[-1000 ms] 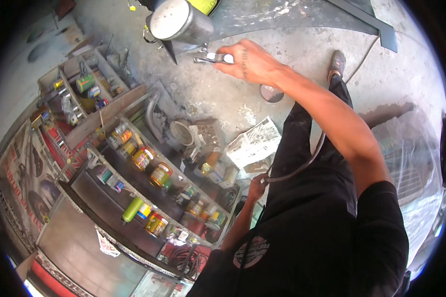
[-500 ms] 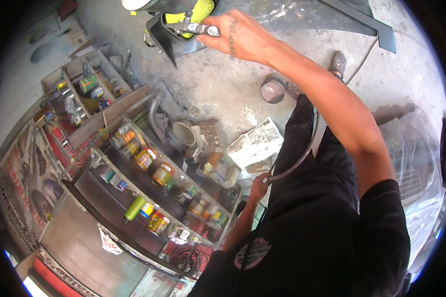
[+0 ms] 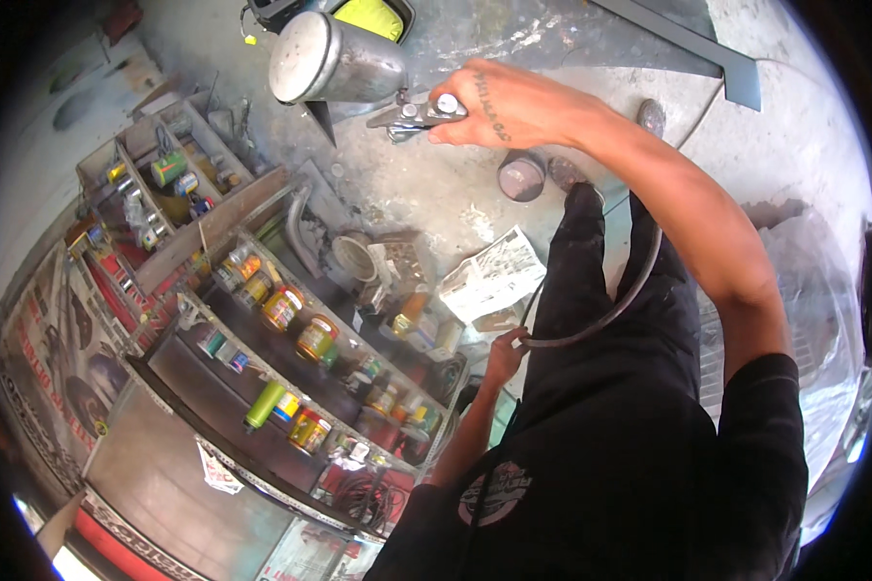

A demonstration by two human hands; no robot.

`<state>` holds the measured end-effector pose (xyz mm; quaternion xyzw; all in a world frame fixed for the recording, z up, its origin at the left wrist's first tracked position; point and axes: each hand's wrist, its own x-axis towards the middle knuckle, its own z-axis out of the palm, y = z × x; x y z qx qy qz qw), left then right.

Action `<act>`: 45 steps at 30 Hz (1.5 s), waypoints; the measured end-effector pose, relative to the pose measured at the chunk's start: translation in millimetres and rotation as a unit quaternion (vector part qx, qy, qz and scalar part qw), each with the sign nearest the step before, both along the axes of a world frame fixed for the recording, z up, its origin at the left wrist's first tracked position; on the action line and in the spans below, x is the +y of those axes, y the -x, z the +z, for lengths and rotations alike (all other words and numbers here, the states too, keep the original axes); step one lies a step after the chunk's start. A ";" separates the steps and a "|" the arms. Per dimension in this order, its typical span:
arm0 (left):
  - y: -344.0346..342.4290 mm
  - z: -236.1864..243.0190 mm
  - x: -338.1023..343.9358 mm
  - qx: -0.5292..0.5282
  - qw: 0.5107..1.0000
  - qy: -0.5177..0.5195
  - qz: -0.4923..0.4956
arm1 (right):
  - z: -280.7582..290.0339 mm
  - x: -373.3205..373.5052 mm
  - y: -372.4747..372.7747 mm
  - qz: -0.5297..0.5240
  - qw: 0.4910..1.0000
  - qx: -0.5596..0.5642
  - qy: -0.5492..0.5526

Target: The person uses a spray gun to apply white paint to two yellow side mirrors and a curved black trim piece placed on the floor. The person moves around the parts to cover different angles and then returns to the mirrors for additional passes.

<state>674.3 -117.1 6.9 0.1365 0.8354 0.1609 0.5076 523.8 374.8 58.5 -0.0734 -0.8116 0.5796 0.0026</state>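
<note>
My right hand [image 3: 509,105] is wrapped around a spray gun [image 3: 419,114] with a big metal paint cup [image 3: 363,63]. The cup leans to the left. A black part with a yellow-green area [image 3: 370,17] lies partly behind the cup at the top edge. Down by my left thigh, my left hand [image 3: 504,354] is closed on a dark air hose [image 3: 605,324]. The hose loops across my legs and rises behind my right forearm, which hides its upper end.
To the left, a shelf rack [image 3: 330,281] carries several paint cans and jars. A wooden box [image 3: 180,179] with cans stands beyond it. On the floor are a round tin [image 3: 521,176], newspaper [image 3: 494,276] and a bucket [image 3: 356,257]. A dark panel [image 3: 513,44] lies at the top.
My right hand has swung the spray gun to the right and nearer, bringing its cup fully into view. The hose loop shifted with it. My left hand stays on the hose.
</note>
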 end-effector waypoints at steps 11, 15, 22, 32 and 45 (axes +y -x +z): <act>-19.4 -0.3 22.8 -0.015 0.999 0.017 0.044 | 23.5 31.4 70.8 -0.111 0.989 0.096 0.031; -28.7 -6.6 18.4 -0.038 0.997 0.025 0.055 | 29.7 25.3 60.8 -0.073 0.995 0.056 -0.043; -25.5 -2.5 56.7 -0.001 0.997 -0.029 0.072 | 54.3 17.3 42.3 0.113 0.992 -0.049 -0.019; -40.6 -24.8 69.9 0.039 0.985 -0.102 0.137 | 88.1 22.3 118.2 0.035 0.989 0.072 -0.126; -38.1 -15.7 94.1 0.054 0.974 -0.092 0.200 | 116.2 -4.9 96.4 0.167 0.965 0.070 -0.187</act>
